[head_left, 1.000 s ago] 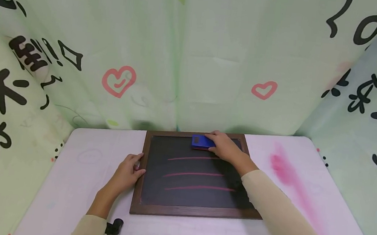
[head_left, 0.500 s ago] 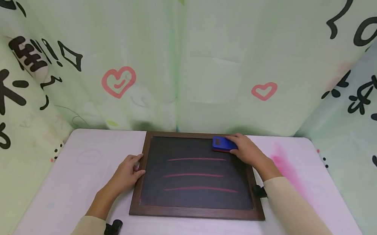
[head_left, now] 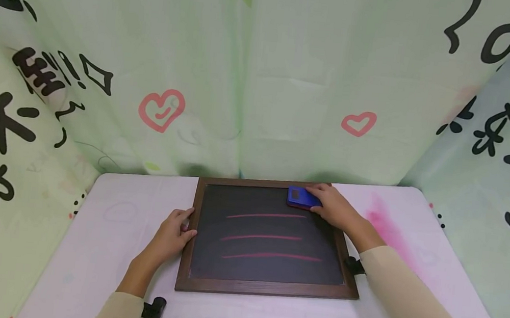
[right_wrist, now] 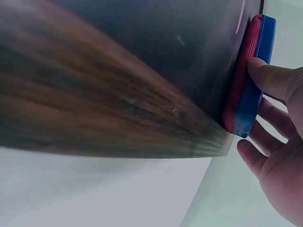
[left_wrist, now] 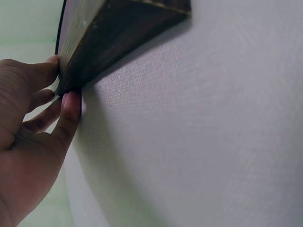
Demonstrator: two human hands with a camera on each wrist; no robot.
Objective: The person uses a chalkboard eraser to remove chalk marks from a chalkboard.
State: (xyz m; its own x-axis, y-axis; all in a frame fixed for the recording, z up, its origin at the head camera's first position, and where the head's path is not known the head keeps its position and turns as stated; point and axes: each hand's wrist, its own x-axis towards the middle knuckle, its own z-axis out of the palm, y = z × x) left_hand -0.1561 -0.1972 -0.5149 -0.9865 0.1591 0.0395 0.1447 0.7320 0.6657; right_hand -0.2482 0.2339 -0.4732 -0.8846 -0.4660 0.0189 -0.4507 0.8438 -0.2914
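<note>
Left hand (head_left: 169,238) pinches the left edge of the framed blackboard (head_left: 271,274), likely bracing it. Three pink lines (head_left: 261,237) still on it. Blue eraser (head_left: 302,198) at its upper right, just above the top line's end; right hand (head_left: 335,207) grips it, contact unclear. Looks like wiping, top strip. Next: probably shift down, press flat, sweep along the top line.

a pale green cloth (head_left: 292,55) with pink hearts (head_left: 162,114) hangs behind the table (head_left: 100,236).
</note>
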